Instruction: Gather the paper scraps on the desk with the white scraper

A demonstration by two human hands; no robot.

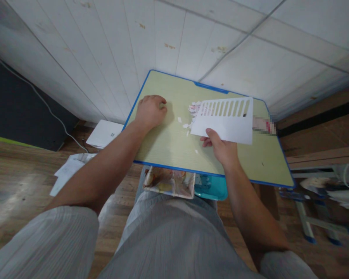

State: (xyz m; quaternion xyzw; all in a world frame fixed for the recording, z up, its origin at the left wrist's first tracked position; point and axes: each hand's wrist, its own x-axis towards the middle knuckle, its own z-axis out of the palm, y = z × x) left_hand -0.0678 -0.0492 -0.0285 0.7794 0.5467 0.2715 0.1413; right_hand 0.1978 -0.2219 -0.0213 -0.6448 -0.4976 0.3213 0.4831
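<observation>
White slotted panel (pixel 223 126) pinched in our right hand (pixel 221 149), beside the torn scraps

We have the panel over the right half of the counter (pixel 258 161), its slanted slots along the side toward the wall (pixel 180 42); our right hand pinches its near edge, thumb laid on top and the fingers partly hidden beneath; we cannot tell whether the far side touches the counter or hangs just above it.

A ragged cluster of paper scraps (pixel 194 108) lies at the panel's left end, with a few small pale bits spread near it; our left hand (pixel 151 111) is apart from them on the left part of the counter, fingers loosely curled; its palm is out of sight, so we cannot tell whether it holds anything.

We judge the step in hand to be handling the panel next to those scraps; any further move of it calls, we think, for a steady thumb and a level panel, since a careless tilt could scatter the bits; below the near edge, a patterned box (pixel 189 188) and a teal container (pixel 221 190) stand side by side.
</observation>
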